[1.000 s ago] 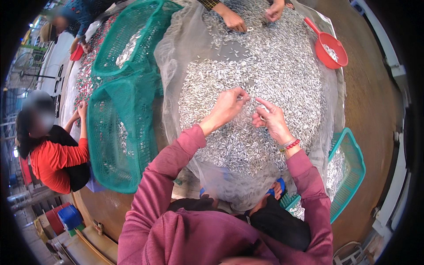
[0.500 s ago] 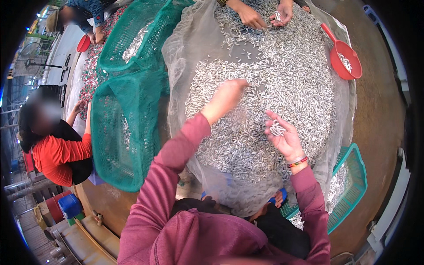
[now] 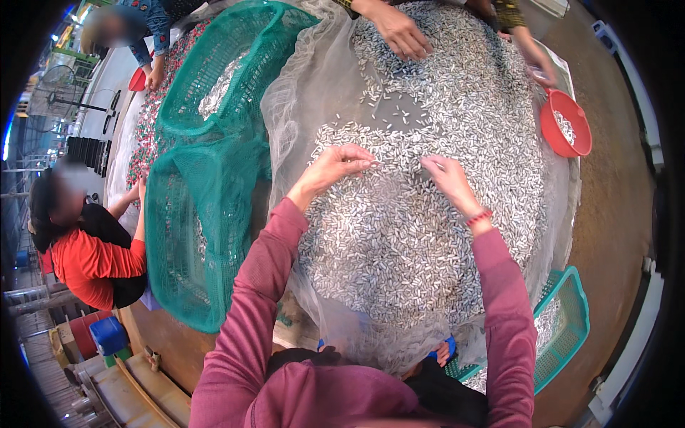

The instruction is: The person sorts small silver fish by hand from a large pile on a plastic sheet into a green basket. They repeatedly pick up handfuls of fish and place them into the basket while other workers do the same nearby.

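The sorting step is in hand: the left hand [image 3: 335,165] and the right hand [image 3: 446,177] each pinch a few pieces above the big heap of small silver oblong pieces [image 3: 421,235] on pale netting [image 3: 285,128]. Next move needs careful picking.

Small silvery pieces [image 3: 421,235] heaped on pale netting [image 3: 285,128]

We are in a sorting workshop; a great heap of small silvery pieces [image 3: 428,228] covers netting; green mesh baskets [image 3: 207,214] stand beside; other workers sit around the table.
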`<state>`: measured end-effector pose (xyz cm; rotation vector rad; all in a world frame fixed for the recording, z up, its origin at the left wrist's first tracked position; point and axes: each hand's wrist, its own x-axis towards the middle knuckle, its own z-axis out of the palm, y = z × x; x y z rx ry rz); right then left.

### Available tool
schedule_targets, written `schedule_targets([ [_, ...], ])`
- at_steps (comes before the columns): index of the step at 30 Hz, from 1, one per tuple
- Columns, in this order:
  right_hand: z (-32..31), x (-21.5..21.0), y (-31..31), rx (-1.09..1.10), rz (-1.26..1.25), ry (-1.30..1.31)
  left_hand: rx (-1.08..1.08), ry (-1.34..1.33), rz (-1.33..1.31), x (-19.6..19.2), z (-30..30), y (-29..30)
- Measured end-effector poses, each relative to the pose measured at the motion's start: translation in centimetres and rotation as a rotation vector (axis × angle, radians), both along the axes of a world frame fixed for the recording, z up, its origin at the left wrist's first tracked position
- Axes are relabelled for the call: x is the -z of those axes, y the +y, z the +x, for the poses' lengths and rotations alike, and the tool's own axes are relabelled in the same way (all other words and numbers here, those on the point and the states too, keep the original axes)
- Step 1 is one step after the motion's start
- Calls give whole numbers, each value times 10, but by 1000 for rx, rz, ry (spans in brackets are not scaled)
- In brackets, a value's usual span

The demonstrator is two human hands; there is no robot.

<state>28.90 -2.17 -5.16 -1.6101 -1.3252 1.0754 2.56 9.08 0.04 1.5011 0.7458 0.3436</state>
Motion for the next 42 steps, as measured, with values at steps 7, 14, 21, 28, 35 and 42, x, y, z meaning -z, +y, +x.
schedule_targets([
  [7, -58, 35, 46, -191, 8, -728, -70, 293, 372, -2, -8, 3],
  [14, -63, -20, -42, -479, -187, -245, -250, -360, -509, 1, 1, 15],
  [21, -31, -47, -75, -48, -308, 100, -90, 459, 768, 68, 39, 24],
  [28, -47, -49, -96, -141, -172, -592, -49, 433, 494, 42, 46, -2],
  [35, -81, -5, -104, -330, -102, -750, -143, -438, -712, -3, 13, -22],
  [42, -41, -70, -105, 14, -6, 192, 71, 495, 781, 66, 40, -42],
])
